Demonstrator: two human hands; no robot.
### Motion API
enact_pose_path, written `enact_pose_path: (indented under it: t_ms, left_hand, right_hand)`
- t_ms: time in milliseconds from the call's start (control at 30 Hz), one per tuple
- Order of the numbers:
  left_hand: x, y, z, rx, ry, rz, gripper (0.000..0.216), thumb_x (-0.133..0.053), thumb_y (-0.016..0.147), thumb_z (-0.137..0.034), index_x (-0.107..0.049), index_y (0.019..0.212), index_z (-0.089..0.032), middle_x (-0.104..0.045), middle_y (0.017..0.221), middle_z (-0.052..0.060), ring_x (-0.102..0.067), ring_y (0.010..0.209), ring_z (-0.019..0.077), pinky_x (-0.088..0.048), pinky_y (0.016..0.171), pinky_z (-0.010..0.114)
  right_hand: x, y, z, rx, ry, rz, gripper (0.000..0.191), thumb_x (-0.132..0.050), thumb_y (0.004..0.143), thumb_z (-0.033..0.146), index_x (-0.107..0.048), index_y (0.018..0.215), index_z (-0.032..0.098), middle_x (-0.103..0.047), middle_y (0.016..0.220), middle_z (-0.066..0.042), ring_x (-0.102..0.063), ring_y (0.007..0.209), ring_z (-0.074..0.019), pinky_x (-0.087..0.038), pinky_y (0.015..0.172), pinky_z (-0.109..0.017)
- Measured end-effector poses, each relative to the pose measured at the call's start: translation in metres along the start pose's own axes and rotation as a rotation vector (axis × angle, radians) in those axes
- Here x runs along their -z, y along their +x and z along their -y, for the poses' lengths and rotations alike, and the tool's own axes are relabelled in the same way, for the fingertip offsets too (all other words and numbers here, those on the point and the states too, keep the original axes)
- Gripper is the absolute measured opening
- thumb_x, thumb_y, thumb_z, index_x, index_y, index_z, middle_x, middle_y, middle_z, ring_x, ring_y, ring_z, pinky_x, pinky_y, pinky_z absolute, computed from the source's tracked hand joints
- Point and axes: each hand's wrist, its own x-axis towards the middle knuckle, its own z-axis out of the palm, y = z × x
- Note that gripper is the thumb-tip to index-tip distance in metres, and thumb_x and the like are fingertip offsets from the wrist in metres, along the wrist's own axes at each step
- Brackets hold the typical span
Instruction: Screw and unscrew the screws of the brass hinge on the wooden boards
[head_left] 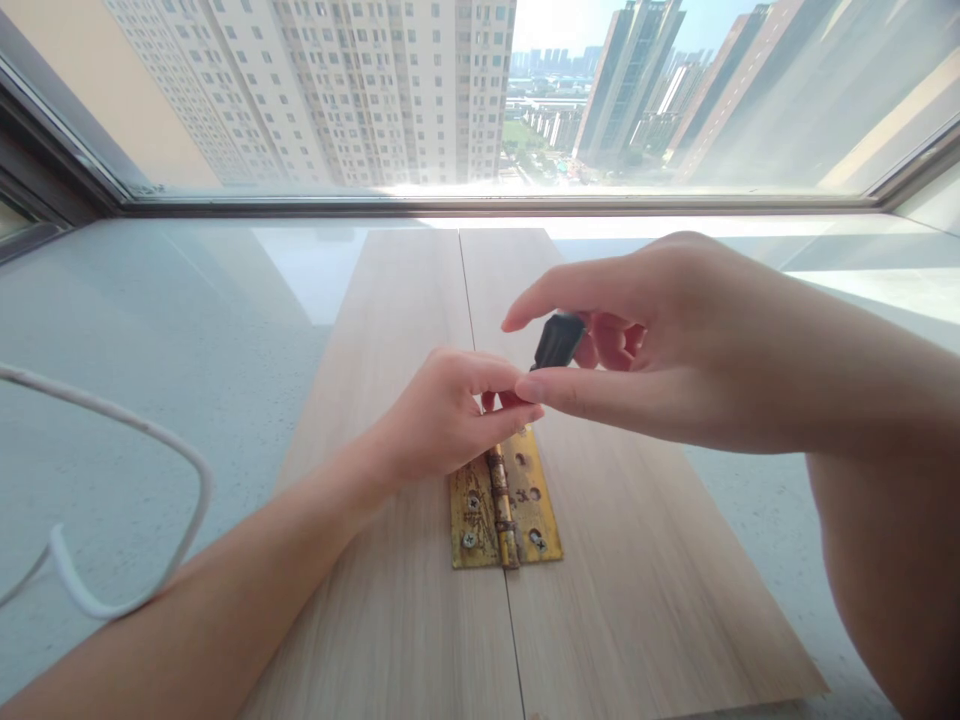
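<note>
A worn brass hinge (504,510) lies across the seam between two light wooden boards (405,600); a few screws sit in its holes. My left hand (442,415) hovers just above the hinge's upper end, fingers curled in a pinch on something too small to make out. My right hand (660,340) is above and to the right, thumb and fingers closed round a black handle (559,340), likely a screwdriver, whose lower part is hidden behind the fingers of both hands.
The boards rest on a pale grey sill (150,350) under a wide window (480,100) with tall buildings outside. A white cable (150,440) loops at the left near my forearm.
</note>
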Motion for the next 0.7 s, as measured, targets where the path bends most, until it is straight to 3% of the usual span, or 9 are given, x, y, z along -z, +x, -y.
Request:
enact_pose_path:
  t_ms: [300, 400, 533, 700]
  left_hand:
    - [-0.0015, -0.0002, -0.0015, -0.008, -0.003, -0.016, 0.01, -0.063, 0.078, -0.023, -0.067, 0.075, -0.014, -0.064, 0.068, 0.0, -0.054, 0.062, 0.0092, -0.044, 0.056, 0.02]
    - [-0.0012, -0.0006, -0.0003, -0.017, 0.019, 0.004, 0.014, -0.059, 0.079, -0.019, -0.063, 0.067, -0.014, -0.058, 0.061, -0.002, -0.05, 0.058, 0.0078, -0.04, 0.052, 0.019]
    - [0.0, -0.0007, 0.0001, -0.008, -0.001, 0.03, 0.015, -0.056, 0.079, -0.015, -0.062, 0.065, -0.014, -0.053, 0.058, -0.003, -0.046, 0.056, 0.0071, -0.037, 0.05, 0.019]
    - [-0.0004, -0.0006, -0.0009, -0.012, -0.051, -0.02, 0.006, -0.063, 0.076, -0.019, -0.067, 0.075, -0.014, -0.06, 0.067, -0.001, -0.051, 0.063, 0.0084, -0.041, 0.057, 0.02]
  right_hand:
    - [0.0002, 0.0018, 0.0014, -0.083, -0.06, 0.043, 0.033, -0.056, 0.077, 0.051, -0.062, 0.065, 0.021, -0.048, 0.052, 0.0, -0.039, 0.049, -0.0122, -0.028, 0.045, -0.031]
    - [0.0005, 0.0011, 0.001, -0.077, -0.066, 0.034, 0.032, -0.058, 0.075, 0.052, -0.064, 0.07, 0.021, -0.051, 0.055, 0.0, -0.042, 0.051, -0.0123, -0.029, 0.046, -0.029]
    - [-0.0003, -0.0009, -0.0013, 0.044, 0.025, -0.003, 0.028, -0.057, 0.078, 0.048, -0.066, 0.083, 0.023, -0.055, 0.062, 0.001, -0.045, 0.054, -0.0106, -0.03, 0.048, -0.027]
    - [-0.0028, 0.0001, -0.0028, 0.016, -0.014, 0.015, 0.028, -0.056, 0.078, 0.048, -0.065, 0.072, 0.022, -0.05, 0.054, 0.002, -0.037, 0.049, -0.0098, -0.027, 0.046, -0.028]
